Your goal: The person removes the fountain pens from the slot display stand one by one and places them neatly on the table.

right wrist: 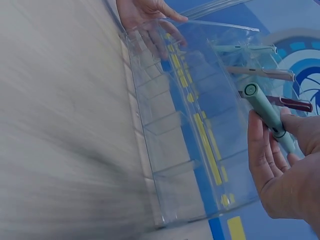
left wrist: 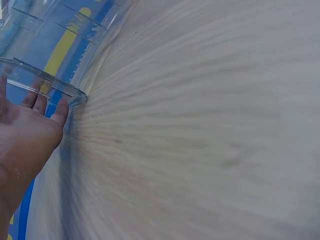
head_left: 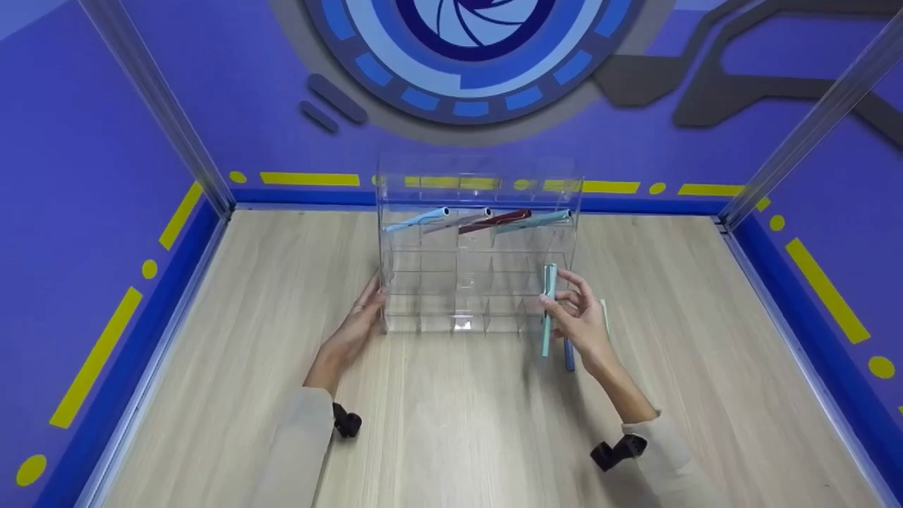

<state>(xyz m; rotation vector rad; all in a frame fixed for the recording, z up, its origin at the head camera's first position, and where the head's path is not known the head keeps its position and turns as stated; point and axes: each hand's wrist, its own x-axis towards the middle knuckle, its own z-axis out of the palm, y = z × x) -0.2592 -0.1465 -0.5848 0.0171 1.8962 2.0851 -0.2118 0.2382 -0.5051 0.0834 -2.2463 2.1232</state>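
A clear acrylic organizer [head_left: 437, 303] with stepped compartments stands upright on the table. My left hand [head_left: 358, 326] rests against its left side, fingers fairly straight along the wall; the left wrist view shows the fingers [left wrist: 37, 102] at the organizer's edge. In front of the organizer's right end, my right hand [head_left: 582, 321] pinches a mint-green pen [head_left: 549, 310] between thumb and fingers. That pen is near upright in the head view, its capped end up. Across the organizer's upper row lie a light blue pen [head_left: 417, 219], a pale pen [head_left: 462, 219], a dark red pen [head_left: 496, 221] and a teal pen [head_left: 536, 221].
Beneath my right hand, a dark blue pen [head_left: 569, 356] is partly hidden. A pale green strip [head_left: 604, 316] shows behind that hand. The wooden table [head_left: 451, 430] is bounded by blue printed walls [head_left: 211, 85] with metal posts at the back corners.
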